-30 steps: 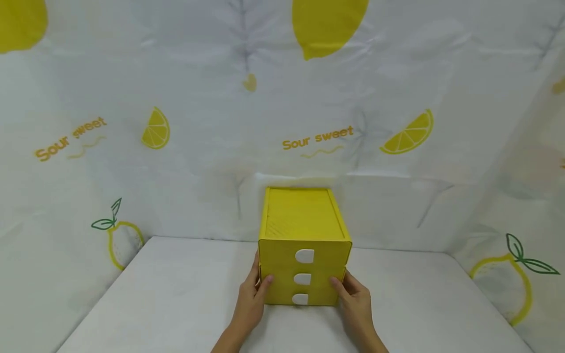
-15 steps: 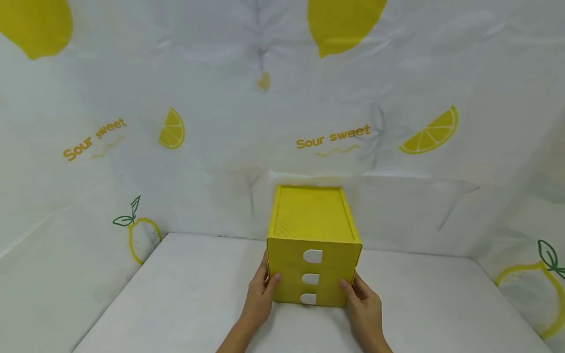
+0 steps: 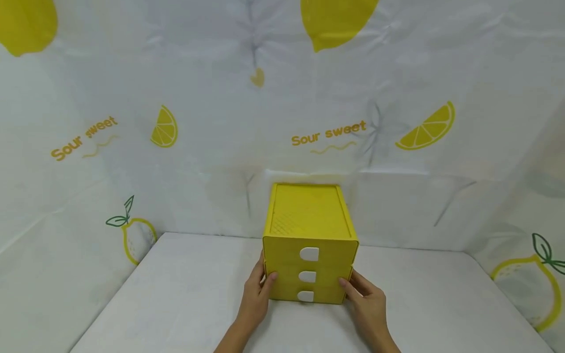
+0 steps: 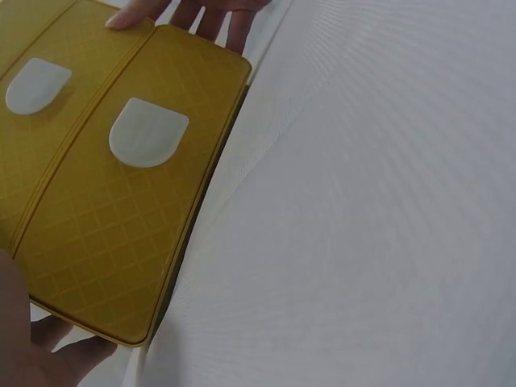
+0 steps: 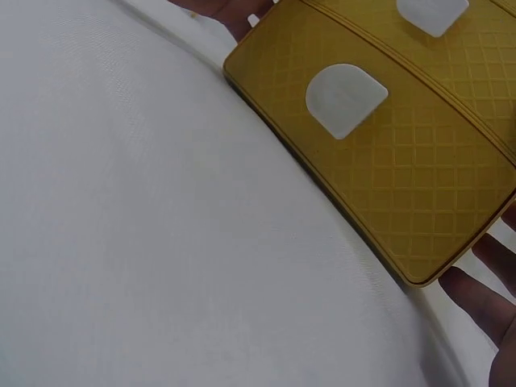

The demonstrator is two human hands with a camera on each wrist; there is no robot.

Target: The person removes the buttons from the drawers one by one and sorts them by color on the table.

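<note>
A yellow drawer organizer (image 3: 311, 211) with three stacked drawers stands on the white table at its far side, fronts facing me. Each drawer front carries a white half-round pull tab (image 3: 309, 254). My left hand (image 3: 255, 299) grips its left side, thumb on the front and fingers along the side wall. On the opposite side my right hand (image 3: 367, 301) holds it the same way, thumb on the front face. Both wrist views show the lowest drawer front (image 4: 121, 234) close up, with a diamond pattern pressed into it; fingers of the right hand (image 5: 480, 302) reach along its side.
White cloth covers the table (image 3: 185, 284). Behind the organizer rises a white curtain (image 3: 212, 162) printed with lemons and "Sour sweet" lettering, which also lines both sides.
The head view has shifted slightly, first to the left, then a little back. Both hands keep their hold on the drawer organizer, which has not visibly moved on the table.
</note>
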